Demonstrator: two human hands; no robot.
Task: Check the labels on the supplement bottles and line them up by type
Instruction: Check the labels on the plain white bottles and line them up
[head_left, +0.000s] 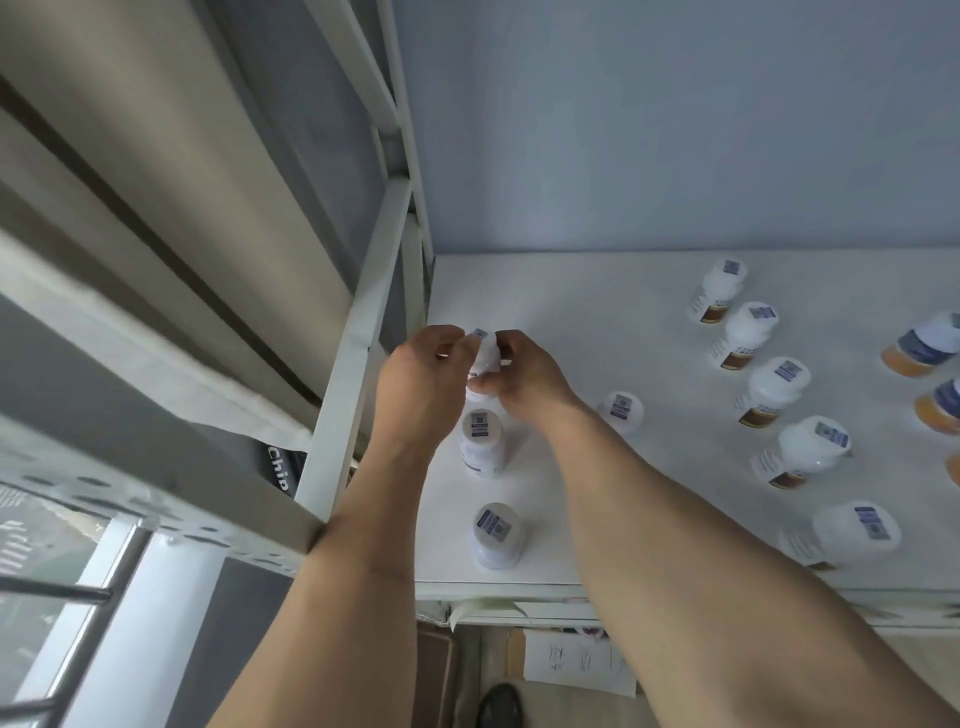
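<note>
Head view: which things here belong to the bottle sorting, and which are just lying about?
Part of the job:
- held bottle, in left hand and right hand
- left column of white bottles
- brown-label bottle row
- amber bottles
- white tabletop

Lying about:
- metal rack frame
- taped paper note
- dark shoe

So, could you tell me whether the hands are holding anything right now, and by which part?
Both hands, left and right, hold one white supplement bottle near its capped top, fingers on opposite sides.
</note>
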